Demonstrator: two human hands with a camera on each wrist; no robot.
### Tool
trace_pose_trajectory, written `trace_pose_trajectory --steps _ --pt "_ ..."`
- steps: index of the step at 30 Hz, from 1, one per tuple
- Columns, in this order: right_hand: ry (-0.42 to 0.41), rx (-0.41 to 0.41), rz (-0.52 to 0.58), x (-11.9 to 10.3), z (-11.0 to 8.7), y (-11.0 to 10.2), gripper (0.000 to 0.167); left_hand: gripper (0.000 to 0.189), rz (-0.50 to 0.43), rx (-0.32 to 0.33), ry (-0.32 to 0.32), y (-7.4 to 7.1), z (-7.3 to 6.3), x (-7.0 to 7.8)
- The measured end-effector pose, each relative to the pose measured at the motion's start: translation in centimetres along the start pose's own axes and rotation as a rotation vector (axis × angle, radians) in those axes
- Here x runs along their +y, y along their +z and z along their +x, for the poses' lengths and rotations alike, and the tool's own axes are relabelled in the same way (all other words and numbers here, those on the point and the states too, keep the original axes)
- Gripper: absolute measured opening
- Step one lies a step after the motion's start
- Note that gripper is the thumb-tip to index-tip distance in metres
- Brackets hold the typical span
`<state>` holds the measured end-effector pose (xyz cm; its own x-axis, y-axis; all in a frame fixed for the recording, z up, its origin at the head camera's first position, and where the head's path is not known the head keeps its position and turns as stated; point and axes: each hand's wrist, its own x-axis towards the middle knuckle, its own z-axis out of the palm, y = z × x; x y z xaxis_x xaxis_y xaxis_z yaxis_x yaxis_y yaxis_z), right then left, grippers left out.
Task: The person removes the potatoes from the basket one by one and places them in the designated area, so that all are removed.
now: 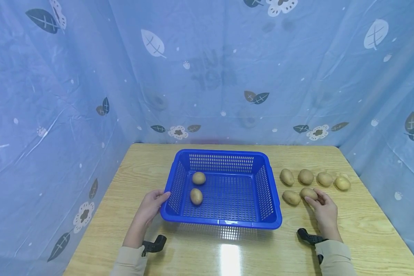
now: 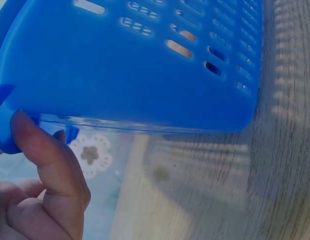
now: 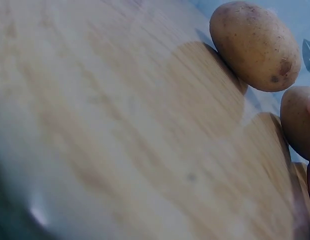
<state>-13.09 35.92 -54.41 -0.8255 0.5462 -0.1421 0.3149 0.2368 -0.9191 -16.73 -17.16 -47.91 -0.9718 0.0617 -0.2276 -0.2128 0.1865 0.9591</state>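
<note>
My left hand [image 1: 152,205] grips the left rim of a blue plastic basket [image 1: 224,222], thumb on the rim. In the left wrist view, the bent fingers and thumb meet at the edge of the basket wall [image 2: 105,75]. Inside the basket, toward its left side, lie two potatoes, one farther back [image 1: 198,178] and one nearer [image 1: 196,196]. To the right, my right hand [image 1: 325,212] pinches a potato [image 1: 308,193] between thumb and fingers at table level. Just left of it lies another potato [image 1: 291,197], large in the right wrist view [image 3: 255,47].
Behind the right hand, several potatoes form a row on the wooden table [image 1: 369,218], from a brown one [image 1: 287,177] to a paler one [image 1: 342,183]. A blue patterned curtain [image 1: 207,76] encloses the table at the back and sides.
</note>
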Motion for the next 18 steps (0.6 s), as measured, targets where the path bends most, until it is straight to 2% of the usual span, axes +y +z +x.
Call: trace_pose_trajectory --steps 9,18 --pt "-0.024 0.007 -0.018 -0.16 0.15 0.14 0.066 0.034 -0.008 0.004 -0.003 0.01 0.13 -0.01" --pt "0.007 0.011 0.009 0.04 -0.22 0.05 0.066 0.035 -0.007 0.002 -0.006 0.04 0.06 -0.04"
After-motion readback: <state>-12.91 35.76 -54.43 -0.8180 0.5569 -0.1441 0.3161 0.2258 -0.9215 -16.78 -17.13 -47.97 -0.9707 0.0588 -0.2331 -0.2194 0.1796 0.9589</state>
